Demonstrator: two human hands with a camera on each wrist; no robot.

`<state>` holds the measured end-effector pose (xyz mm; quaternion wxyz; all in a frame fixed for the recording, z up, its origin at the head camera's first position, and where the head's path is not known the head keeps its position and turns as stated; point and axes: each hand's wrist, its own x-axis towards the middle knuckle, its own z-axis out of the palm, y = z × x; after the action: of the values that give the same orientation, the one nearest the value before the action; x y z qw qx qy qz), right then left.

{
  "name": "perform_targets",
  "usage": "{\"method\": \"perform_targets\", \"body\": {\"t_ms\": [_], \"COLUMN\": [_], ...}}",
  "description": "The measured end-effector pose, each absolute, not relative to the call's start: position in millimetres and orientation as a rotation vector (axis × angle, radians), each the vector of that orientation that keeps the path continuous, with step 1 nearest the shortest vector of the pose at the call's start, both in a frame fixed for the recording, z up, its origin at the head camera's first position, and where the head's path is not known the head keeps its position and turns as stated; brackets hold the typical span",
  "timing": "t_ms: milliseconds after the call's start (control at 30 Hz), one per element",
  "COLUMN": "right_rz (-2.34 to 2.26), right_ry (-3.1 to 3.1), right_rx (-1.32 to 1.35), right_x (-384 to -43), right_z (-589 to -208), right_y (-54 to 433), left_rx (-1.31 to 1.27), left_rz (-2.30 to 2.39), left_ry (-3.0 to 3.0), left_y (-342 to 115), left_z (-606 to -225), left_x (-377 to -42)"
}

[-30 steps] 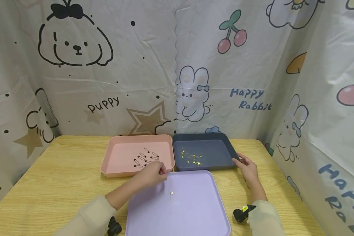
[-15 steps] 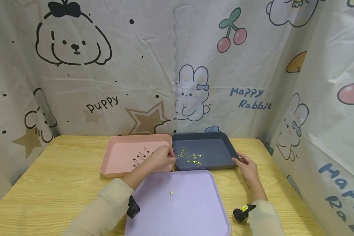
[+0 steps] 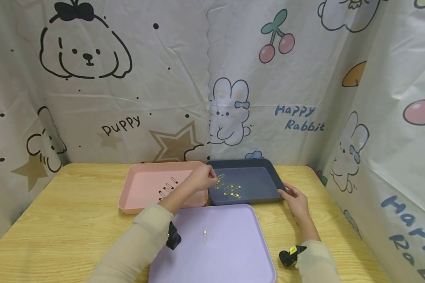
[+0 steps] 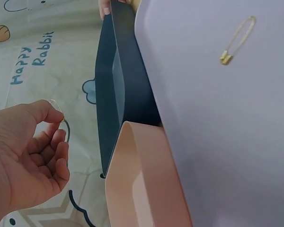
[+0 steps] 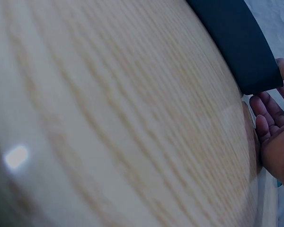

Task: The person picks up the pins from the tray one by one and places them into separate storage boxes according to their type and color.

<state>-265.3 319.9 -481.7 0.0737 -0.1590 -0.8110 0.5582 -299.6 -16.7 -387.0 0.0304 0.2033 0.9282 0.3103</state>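
My left hand (image 3: 200,179) is over the left end of the dark blue tray (image 3: 249,201), pinching a gold safety pin (image 4: 60,109) between thumb and index finger. Several gold safety pins (image 3: 235,195) lie inside that tray. At its right side, my right hand (image 3: 296,202) grips the tray's wall, thumb at the rim and fingers curled by the corner. Black safety pins (image 3: 168,187) lie in the pink tray (image 3: 138,173), partly hidden by my left forearm. One gold safety pin (image 4: 236,40) rests alone on the lilac tray (image 3: 233,251).
The pink and dark blue trays stand side by side at the back of the wooden table (image 3: 74,220), with the lilac tray in front. A printed curtain (image 3: 163,90) encloses the back and sides. Black wrist cameras (image 3: 173,236) are strapped at both sleeves.
From the pink tray's front edge, my left hand has moved right and up to the dark blue tray, a gold safety pin in its fingers. My right hand stays at the tray's side.
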Motion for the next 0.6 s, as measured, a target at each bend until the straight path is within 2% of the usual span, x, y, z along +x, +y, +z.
{"method": "perform_targets", "body": {"t_ms": [600], "right_rz": [1.706], "right_ry": [-2.413], "right_rx": [-0.484], "right_x": [-267], "right_z": [-485], "right_y": [321], "left_rx": [0.585], "left_rz": [0.973], "left_ry": [2.873], "left_y": [-4], "left_z": [-380], "left_x": [-316]}}
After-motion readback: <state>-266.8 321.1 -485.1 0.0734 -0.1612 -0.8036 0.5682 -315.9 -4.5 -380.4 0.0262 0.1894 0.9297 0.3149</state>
